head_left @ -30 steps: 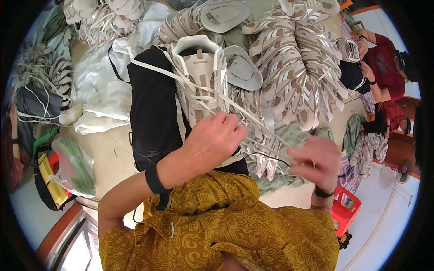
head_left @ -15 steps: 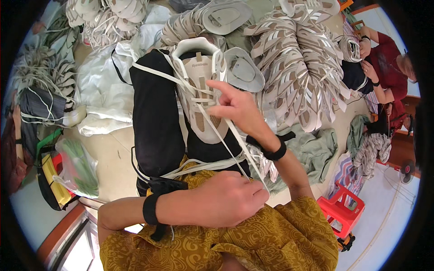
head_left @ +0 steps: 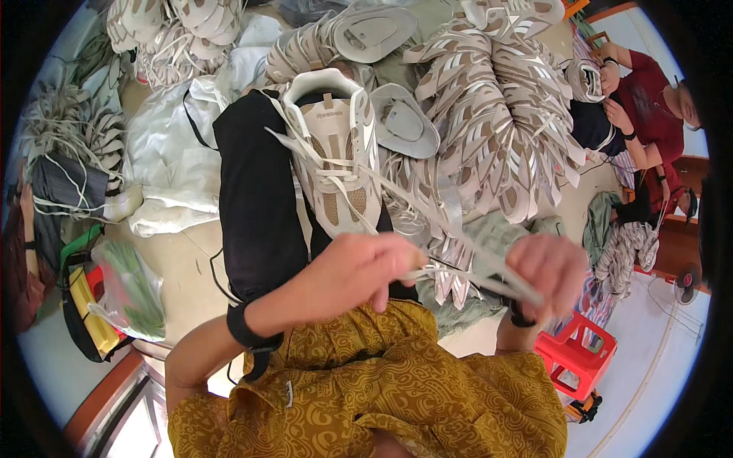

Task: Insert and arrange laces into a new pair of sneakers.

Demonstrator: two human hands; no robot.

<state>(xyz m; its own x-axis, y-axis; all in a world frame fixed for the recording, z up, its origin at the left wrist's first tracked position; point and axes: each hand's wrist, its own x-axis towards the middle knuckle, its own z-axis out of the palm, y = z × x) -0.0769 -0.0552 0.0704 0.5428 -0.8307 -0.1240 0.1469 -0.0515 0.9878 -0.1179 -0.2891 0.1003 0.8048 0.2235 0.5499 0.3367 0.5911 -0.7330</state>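
Note:
A beige and white sneaker [head_left: 330, 137] rests toe toward me on my black-clad thigh, its laces crossed over the tongue. From its upper eyelets a pale shoelace [head_left: 447, 221] runs taut to my right hand [head_left: 546, 273], out to the right; that hand is blurred and closed on the lace. My left hand [head_left: 359, 263], just in front of the toe, has curled fingers with lace strands at the fingertips. Another lace end passes from the sneaker behind this hand, so its grip is partly hidden. A loose lace end lies at the shoe's left side.
Long rows of shoe uppers [head_left: 500, 114] spread at the far right, and more shoes [head_left: 179, 34] are heaped at far left. White plastic sheeting [head_left: 172, 160] lies on the left. A red stool [head_left: 576, 355] stands at right. Beyond it a person in dark red [head_left: 649, 107] handles a shoe.
My right hand has moved from above the sneaker out to the right, drawing the lace taut. My left hand has moved up and left toward the toe.

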